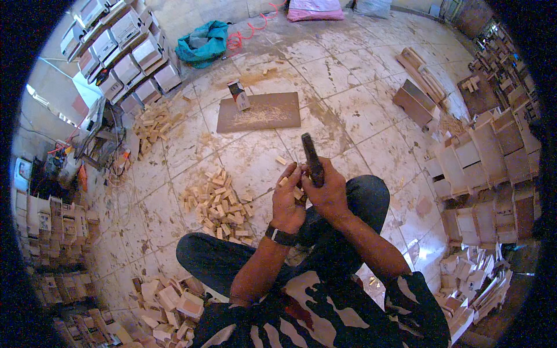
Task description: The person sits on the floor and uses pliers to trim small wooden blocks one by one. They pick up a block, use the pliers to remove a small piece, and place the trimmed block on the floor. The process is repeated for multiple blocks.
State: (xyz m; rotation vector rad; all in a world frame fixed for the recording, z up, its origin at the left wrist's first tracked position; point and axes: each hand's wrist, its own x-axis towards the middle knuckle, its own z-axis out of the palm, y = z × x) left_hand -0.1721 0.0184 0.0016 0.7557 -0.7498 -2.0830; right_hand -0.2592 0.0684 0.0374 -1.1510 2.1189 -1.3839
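Note:
My left hand (288, 207), with a dark watch on its wrist, is closed around small pale wood blocks (297, 192) in front of my crossed legs. Gripped in my right hand (332, 194) is a dark, elongated hand tool (312, 155), its exact kind unclear. The tool points up and away from me, close beside the left fingers. A pile of small wood blocks (220, 203) lies on the floor left of my hands. One loose block (281, 160) rests just beyond the left fingertips.
Ahead lies a brown board (261, 107) sprinkled with shavings, a small box (238, 95) at its far edge. More block heaps (154, 123) and offcuts (174, 304) lie left. Stacked wooden boxes (481, 156) line the right; a green sack (203, 43) sits far back.

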